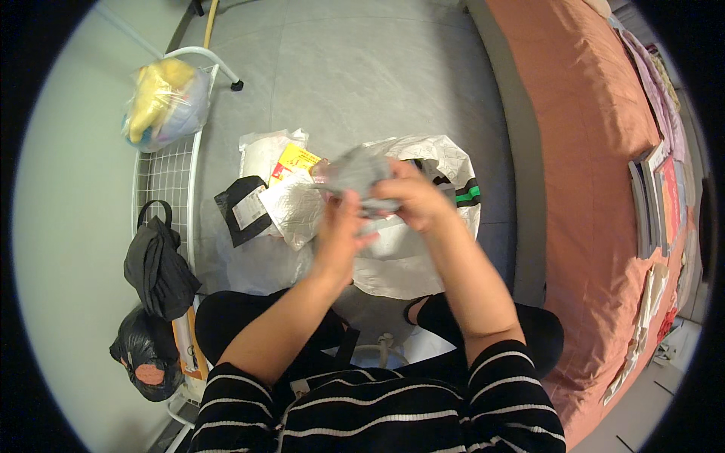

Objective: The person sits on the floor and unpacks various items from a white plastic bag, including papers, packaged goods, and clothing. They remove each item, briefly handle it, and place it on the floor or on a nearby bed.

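A grey crumpled bundle (353, 172), soft-looking like cloth or a thin bag, is held up before me; motion blurs it and I cannot tell its kind. My right hand (410, 198) grips its right side, fingers bent round it. From below left, my left hand (343, 232) pinches its lower edge, the fingers partly smeared. Beneath both hands a large white woven sack (400, 268) with a green and black stripe (468, 192) lies spread on the floor, its mouth showing dark things inside.
Left of the sack lie white plastic parcels (266, 151), a yellow-and-red packet (293, 161) and a black packet with a white label (243, 210). A white wire rack (168, 177) carries bags along the left wall. An orange-covered bed (581, 196) borders the right, with books (651, 200) on it.
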{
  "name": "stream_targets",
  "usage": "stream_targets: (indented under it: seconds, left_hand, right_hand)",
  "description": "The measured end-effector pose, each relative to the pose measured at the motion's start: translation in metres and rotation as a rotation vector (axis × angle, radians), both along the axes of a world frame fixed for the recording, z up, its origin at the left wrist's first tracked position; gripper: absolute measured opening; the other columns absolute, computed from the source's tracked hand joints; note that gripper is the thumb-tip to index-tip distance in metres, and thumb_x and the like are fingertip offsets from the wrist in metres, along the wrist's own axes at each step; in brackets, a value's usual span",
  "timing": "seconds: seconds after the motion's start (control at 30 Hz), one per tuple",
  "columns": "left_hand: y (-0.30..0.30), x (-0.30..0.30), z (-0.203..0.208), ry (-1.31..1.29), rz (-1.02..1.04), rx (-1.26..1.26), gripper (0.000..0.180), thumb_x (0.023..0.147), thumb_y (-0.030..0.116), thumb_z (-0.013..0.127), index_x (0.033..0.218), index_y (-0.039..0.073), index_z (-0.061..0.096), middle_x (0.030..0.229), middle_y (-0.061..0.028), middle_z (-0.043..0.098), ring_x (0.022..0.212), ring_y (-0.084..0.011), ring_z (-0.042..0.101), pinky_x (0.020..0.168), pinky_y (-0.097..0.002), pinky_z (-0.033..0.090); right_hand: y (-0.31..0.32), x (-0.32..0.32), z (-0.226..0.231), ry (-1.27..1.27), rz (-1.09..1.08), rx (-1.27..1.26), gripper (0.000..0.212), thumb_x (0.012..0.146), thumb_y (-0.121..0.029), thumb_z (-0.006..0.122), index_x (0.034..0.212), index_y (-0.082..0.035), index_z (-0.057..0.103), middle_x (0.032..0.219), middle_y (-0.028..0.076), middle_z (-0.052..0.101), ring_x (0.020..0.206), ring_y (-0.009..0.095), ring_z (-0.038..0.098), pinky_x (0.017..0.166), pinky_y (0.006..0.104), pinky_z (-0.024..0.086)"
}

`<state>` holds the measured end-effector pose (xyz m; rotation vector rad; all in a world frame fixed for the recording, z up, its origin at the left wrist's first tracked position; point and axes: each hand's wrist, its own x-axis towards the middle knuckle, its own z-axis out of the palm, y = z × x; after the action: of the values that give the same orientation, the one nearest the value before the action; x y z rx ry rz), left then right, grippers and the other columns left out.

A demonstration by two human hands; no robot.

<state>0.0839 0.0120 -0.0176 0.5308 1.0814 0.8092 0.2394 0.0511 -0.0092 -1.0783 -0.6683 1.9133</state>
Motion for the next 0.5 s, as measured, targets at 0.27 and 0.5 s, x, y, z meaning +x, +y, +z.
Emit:
stream_targets:
  seconds: [0.27,0.5]
  left_hand:
    - [0.072,-0.113,-0.045,-0.055,0.642,0.074,0.032,0.089,0.016,0.056,0.118,0.004,0.048,0.119,-0.0125,0.054,0.106,-0.0251,0.058,0.082,-0.0411,0.051]
    - [0.056,-0.106,-0.076,0.08,0.563,-0.329,0.062,0.087,0.033,0.058,0.142,0.02,0.031,0.151,-0.0097,0.019,0.14,-0.025,0.017,0.109,-0.0543,0.014]
  right_hand:
    - [-0.011,-0.088,-0.033,-0.4,-0.347,0.48,0.028,0.081,-0.014,0.068,0.105,-0.001,0.061,0.081,0.003,0.062,0.069,0.009,0.056,0.063,0.022,0.045]
    - [-0.037,0.033,-0.204,-1.358,-0.54,-0.243,0.035,0.078,-0.014,0.066,0.112,-0.008,0.059,0.123,0.015,0.054,0.109,0.031,0.053,0.09,0.0419,0.045]
